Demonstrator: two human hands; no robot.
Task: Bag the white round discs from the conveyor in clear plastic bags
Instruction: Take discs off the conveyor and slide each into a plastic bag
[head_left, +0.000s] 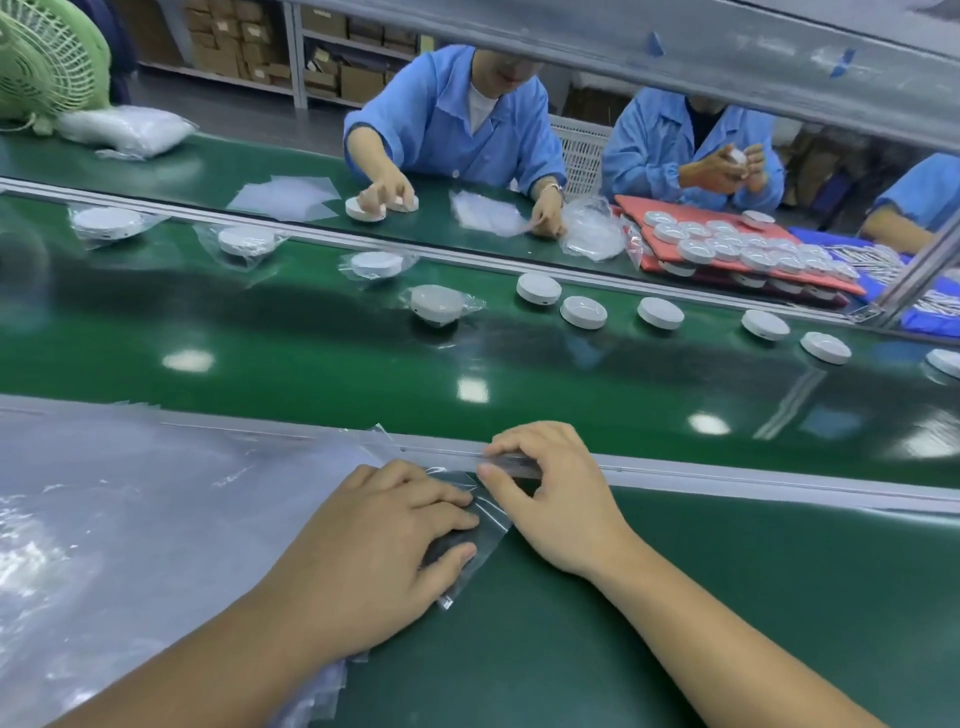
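A clear plastic bag (480, 551) lies on the near green ledge (727, 597) beside a large stack of clear bags (156, 519). My left hand (379, 551) presses flat on the bag with straight fingers. My right hand (550, 493) pinches the bag's upper corner between thumb and fingers, at the grey rail. Several bare white round discs (660, 313) ride the green conveyor (311, 364) at right, and several bagged discs (435, 304) lie further left on it. No disc is in my hands.
A grey rail (779, 475) divides my ledge from the belt. Across the belt two people in blue coats handle discs and bags; a red tray (639, 208) holds several discs. A green fan (47, 57) stands far left. A metal beam (675, 47) crosses overhead.
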